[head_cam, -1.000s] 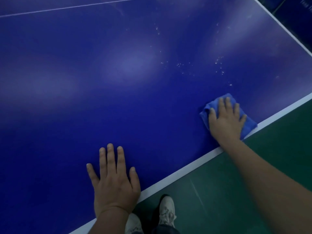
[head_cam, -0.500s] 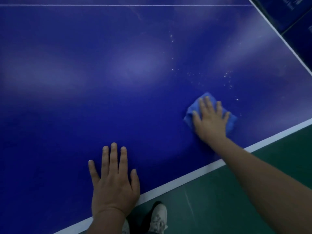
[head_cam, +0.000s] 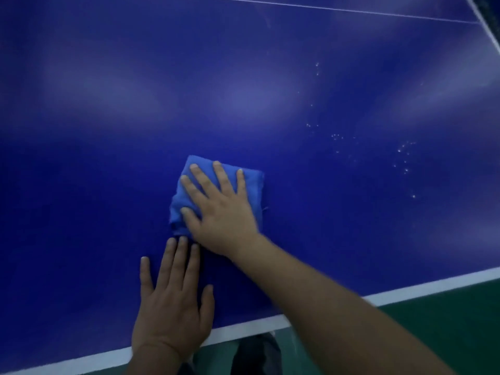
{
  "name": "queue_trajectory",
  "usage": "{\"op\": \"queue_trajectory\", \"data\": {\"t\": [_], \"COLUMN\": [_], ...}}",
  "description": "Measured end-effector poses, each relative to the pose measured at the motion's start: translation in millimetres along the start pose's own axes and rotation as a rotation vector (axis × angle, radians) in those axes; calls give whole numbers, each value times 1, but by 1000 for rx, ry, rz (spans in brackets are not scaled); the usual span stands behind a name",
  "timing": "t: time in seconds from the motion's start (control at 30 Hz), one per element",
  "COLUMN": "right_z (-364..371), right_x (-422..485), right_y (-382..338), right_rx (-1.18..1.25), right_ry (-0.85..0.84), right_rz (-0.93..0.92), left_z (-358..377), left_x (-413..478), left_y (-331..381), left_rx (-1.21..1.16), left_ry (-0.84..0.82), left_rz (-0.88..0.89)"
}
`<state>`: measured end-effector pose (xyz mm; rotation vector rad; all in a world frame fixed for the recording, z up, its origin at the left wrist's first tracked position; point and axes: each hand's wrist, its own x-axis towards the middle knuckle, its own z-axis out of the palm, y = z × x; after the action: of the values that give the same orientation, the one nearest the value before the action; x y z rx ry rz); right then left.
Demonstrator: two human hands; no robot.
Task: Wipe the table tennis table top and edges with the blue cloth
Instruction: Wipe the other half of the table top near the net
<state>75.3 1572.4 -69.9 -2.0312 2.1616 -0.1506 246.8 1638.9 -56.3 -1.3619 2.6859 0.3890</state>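
The cloth (head_cam: 253, 185), blue and folded into a rumpled square, lies on the counter (head_cam: 108, 158), in from its white edge (head_cam: 433, 288). The right grip (head_cam: 221, 215) presses it, flat and unclenched. The left grip (head_cam: 173, 301) rests flat just beside it, released. Wide counter spreads around; tiny drops (head_cam: 403, 158) sit to the right.

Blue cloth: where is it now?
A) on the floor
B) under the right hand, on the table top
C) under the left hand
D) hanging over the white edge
B: the right hand presses flat on the blue cloth on the table top; the left hand lies on the table itself.
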Motion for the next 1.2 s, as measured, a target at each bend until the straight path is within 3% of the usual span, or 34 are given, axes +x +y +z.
{"op": "queue_trajectory", "data": {"t": [0.03, 0.1, 0.23, 0.33, 0.4, 0.5, 0.57, 0.6, 0.67, 0.77, 0.83, 0.9, 0.97, 1.07, 1.13, 1.2], "right_z": [-5, -20, -62, -63, -51, -32, -31, -34, -46, -72, -80, -75, -60, -41, -41, -50], "right_x": [4, 17, 28, 32, 36, 15, -9, -16, -25, -43, -48, -40, -26, -21, -25, -22], "right_y": [27, 99, 250, 250, 195, 113, 120, 144, 210, 309, 328, 304, 254, 172, 164, 205], "right_rx": [-20, -54, -49, 2, -34, -49, -50, -55, -106, -88, -20, 25, -9, -68, -67, -85], "right_ry": [4, 25, 8, 71, 118, 19, -28, -10, 30, 4, 33, 75, 93, 19, -57, -43], "right_rz": [-24, 101, 664, 872, 723, 164, -99, -123, 64, 631, 914, 1015, 873, 313, 15, 29], "left_z": [0, 0, 0, -1, -3, -6, -6, -5, -4, -4, -6, -10, -14, -23, -30, -35], "left_x": [0, 0, -1, -3, -3, -3, -3, -4, -4, -3, -2, -2, 0, 13, 37, 73], "left_y": [1, 1, 0, 3, 4, 6, 6, 6, 5, 5, 6, 8, 11, 15, 20, 26], "left_rx": [7, 22, 20, 35, 44, 58, 55, 53, 56, 49, 29, 7, -20, -55, -73, -76], "left_ry": [4, 4, -10, -10, -5, -14, -11, -8, -5, 0, 3, 1, 12, 85, 147, 171], "left_rz": [5, 10, 11, 4, -4, -16, -21, -23, -21, -15, -35, -51, -59, -95, -95, -80]}}
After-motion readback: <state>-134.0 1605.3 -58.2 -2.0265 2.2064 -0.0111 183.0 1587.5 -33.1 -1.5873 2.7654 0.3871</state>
